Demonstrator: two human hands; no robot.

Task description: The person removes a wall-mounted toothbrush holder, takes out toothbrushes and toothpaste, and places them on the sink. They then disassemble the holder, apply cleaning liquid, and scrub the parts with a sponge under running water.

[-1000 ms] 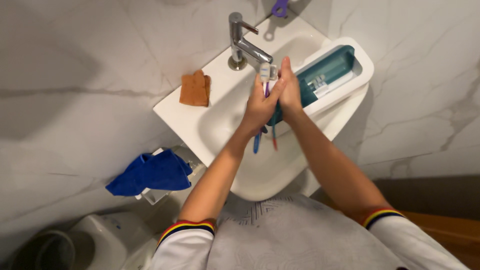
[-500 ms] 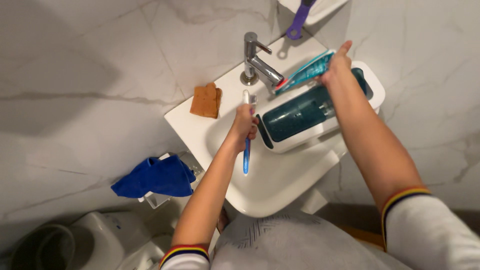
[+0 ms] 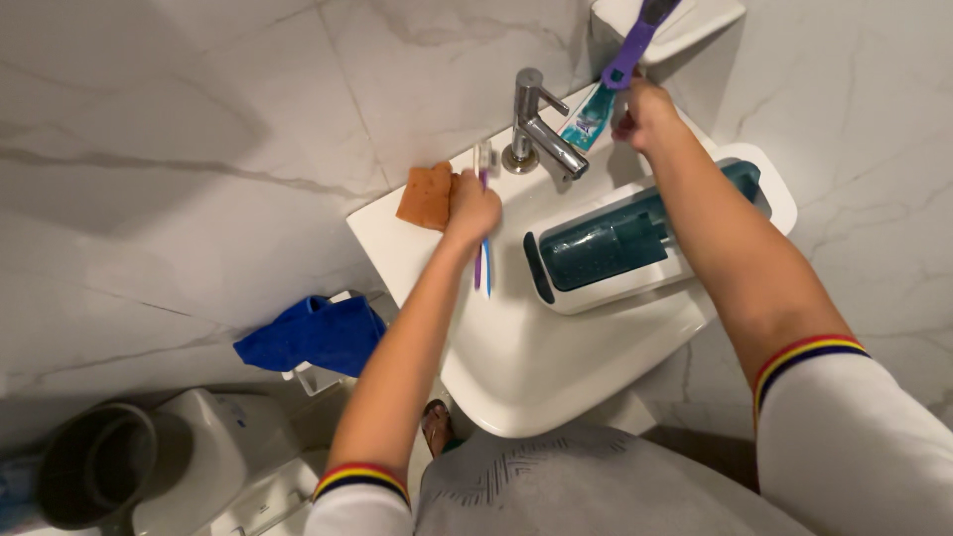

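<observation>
My left hand (image 3: 471, 208) is closed around toothbrushes (image 3: 481, 260), their heads up and their blue and purple handles hanging below my fist over the white sink (image 3: 556, 377). My right hand (image 3: 647, 116) holds a teal toothpaste tube (image 3: 588, 119) up beside the chrome tap (image 3: 541, 134), near the back wall. A purple-handled tool (image 3: 633, 45) sticks out of a white wall holder (image 3: 685, 22) just above that hand. A white and teal holder case (image 3: 635, 238) lies across the sink's right side, under my right forearm.
An orange sponge (image 3: 425, 197) lies on the sink's left ledge next to my left hand. A blue cloth (image 3: 313, 335) hangs over a small rack below the sink. A toilet (image 3: 213, 462) and a dark bin (image 3: 89, 462) stand at the lower left.
My right hand has lifted the toothpaste tube off the case and carried it back toward the wall. My left hand moved with the toothbrushes left and back toward the sponge.
</observation>
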